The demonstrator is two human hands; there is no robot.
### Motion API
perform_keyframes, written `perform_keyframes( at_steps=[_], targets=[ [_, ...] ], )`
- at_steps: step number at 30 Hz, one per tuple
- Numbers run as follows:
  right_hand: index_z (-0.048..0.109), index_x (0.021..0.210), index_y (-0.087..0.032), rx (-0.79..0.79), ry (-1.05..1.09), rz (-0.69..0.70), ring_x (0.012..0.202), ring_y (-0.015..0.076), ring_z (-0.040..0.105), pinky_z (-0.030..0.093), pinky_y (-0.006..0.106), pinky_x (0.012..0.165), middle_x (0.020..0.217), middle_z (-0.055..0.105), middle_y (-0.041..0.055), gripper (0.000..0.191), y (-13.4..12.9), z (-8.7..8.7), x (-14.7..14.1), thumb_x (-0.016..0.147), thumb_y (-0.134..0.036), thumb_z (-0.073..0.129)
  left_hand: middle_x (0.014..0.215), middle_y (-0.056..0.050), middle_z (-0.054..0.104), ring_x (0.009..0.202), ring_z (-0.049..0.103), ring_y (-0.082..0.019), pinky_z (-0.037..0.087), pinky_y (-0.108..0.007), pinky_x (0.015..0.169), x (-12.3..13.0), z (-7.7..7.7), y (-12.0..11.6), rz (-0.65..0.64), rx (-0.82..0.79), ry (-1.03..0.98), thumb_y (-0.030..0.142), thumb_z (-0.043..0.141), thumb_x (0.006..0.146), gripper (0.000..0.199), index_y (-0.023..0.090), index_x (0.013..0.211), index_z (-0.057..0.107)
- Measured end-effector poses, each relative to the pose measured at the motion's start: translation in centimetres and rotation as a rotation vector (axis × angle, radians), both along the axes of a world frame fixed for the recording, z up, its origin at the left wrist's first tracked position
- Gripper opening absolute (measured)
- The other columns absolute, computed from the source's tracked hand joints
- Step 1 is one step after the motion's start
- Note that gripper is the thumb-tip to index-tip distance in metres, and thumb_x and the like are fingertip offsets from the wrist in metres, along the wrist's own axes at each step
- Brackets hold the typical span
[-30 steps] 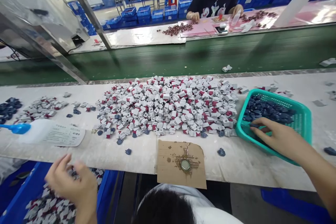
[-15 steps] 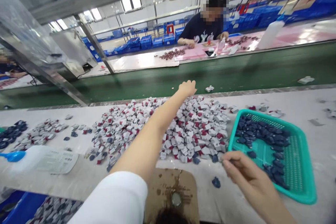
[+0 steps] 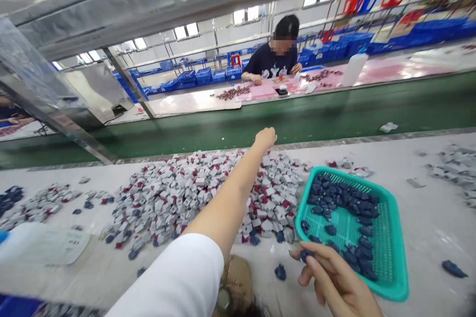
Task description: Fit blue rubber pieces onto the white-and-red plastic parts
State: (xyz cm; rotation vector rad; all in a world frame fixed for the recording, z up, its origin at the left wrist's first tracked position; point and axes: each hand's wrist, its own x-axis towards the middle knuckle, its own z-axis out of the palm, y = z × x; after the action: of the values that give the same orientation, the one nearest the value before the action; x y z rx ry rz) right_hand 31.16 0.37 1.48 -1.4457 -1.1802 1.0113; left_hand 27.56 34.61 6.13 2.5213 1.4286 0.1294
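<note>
My left hand [image 3: 265,137] reaches far out over the green belt with its fingers closed. A sliver of a light grey piece shows at its fingertips; the rest is hidden by the hand. Just left of the basket's near corner, my right hand [image 3: 330,277] pinches a small dark blue plastic piece [image 3: 306,255] between thumb and fingers. The teal basket [image 3: 399,257] holds many similar dark blue pieces. Beneath my left forearm spreads a big heap of light grey and dark red pieces [image 3: 159,193]. One loose dark blue piece [image 3: 280,272] lies on the table by my right hand.
A green belt [image 3: 178,133] runs behind the table, carrying a light grey piece [image 3: 388,127]. Across it a person [image 3: 277,54] works at a pink surface. A white bottle [image 3: 44,245] lies at left. A metal post [image 3: 130,81] and overhead beam stand nearby. More grey pieces [image 3: 455,168] lie right.
My view has shifted right and tilted up. The light grey piece near my left hand is now mostly covered by its closed fingers. A dark blue piece now shows in my right hand's pinch.
</note>
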Motion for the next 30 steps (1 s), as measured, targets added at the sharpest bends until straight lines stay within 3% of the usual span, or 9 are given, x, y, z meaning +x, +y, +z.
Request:
perform_keyframes(
  at_steps=[4,8,11,15,18,22,26,30],
  targets=[
    [0.057,0.1,-0.018,0.09,-0.253,0.213,0.066,0.016,0.061,0.048,0.022,0.058,0.07,0.062,0.0033,0.026,0.1,-0.1,-3.1,0.092,-0.039,0.043,0.113,-0.01,0.062,0.109,0.055,-0.021,0.041,-0.031,0.096,-5.0,1.8,-3.3,-0.057,0.043,-0.165,0.027,0.049,0.088,0.028,0.012,0.11,0.059],
    [0.052,0.101,-0.019,0.104,-0.546,0.535,0.063,0.0162,0.06,0.044,0.023,0.054,0.075,0.062,0.0038,0.022,-0.5,-0.7,-7.0,0.095,-0.026,0.032,0.1,-0.007,0.066,0.085,0.063,-0.017,0.05,-0.027,0.076,-13.7,2.7,-10.4,-0.038,-0.027,-0.667,0.029,0.057,0.082,0.027,0.014,0.103,0.063],
    [0.047,0.095,-0.017,0.121,-0.814,0.712,0.061,0.0171,0.061,0.038,0.022,0.05,0.074,0.063,0.0045,0.014,-0.6,-0.9,-8.9,0.093,-0.019,0.033,0.098,-0.007,0.064,0.075,0.064,-0.015,0.052,-0.023,0.055,-20.5,2.1,-17.7,0.136,-0.173,-0.974,0.033,0.062,0.077,0.031,0.017,0.103,0.064],
    [0.045,0.085,-0.019,0.115,-0.953,0.835,0.06,0.0174,0.061,0.03,0.021,0.048,0.07,0.063,0.0026,0.006,0.3,-0.8,-10.3,0.09,-0.017,0.042,0.089,-0.005,0.064,0.074,0.063,-0.015,0.053,-0.02,0.048,-26.4,-0.1,-25.6,0.454,-0.279,-1.193,0.037,0.069,0.069,0.036,0.018,0.1,0.065],
    [0.044,0.081,-0.019,0.114,-1.037,0.876,0.054,0.0181,0.06,0.023,0.023,0.046,0.064,0.062,0.0021,0.008,0.7,-0.6,-10.9,0.088,-0.015,0.046,0.086,-0.004,0.064,0.072,0.063,-0.014,0.054,-0.02,0.05,-28.8,-1.8,-29.1,0.673,-0.31,-1.313,0.037,0.073,0.065,0.036,0.017,0.094,0.065],
    [0.044,0.08,-0.019,0.133,-1.109,0.916,0.051,0.0173,0.059,0.02,0.024,0.044,0.062,0.061,0.0009,0.009,0.8,-0.6,-11.2,0.086,-0.013,0.047,0.089,-0.005,0.066,0.075,0.065,-0.015,0.055,-0.02,0.052,-30.6,-3.5,-31.5,0.825,-0.375,-1.402,0.036,0.075,0.062,0.038,0.016,0.093,0.064],
    [0.044,0.081,-0.019,0.144,-1.141,0.899,0.052,0.0171,0.059,0.021,0.024,0.044,0.063,0.061,0.0014,0.008,0.7,-0.7,-11.2,0.087,-0.014,0.044,0.088,-0.005,0.068,0.077,0.067,-0.018,0.055,-0.023,0.055,-30.9,-4.2,-32.4,0.892,-0.454,-1.452,0.035,0.078,0.059,0.047,0.016,0.099,0.062],
    [0.045,0.081,-0.019,0.133,-1.119,0.893,0.049,0.0166,0.058,0.023,0.024,0.044,0.059,0.059,0.0006,0.008,0.8,-0.8,-11.4,0.087,-0.015,0.043,0.089,-0.004,0.069,0.077,0.067,-0.017,0.055,-0.023,0.058,-29.9,-4.0,-32.7,0.867,-0.571,-1.488,0.032,0.079,0.058,0.045,0.017,0.097,0.062]
  ],
)
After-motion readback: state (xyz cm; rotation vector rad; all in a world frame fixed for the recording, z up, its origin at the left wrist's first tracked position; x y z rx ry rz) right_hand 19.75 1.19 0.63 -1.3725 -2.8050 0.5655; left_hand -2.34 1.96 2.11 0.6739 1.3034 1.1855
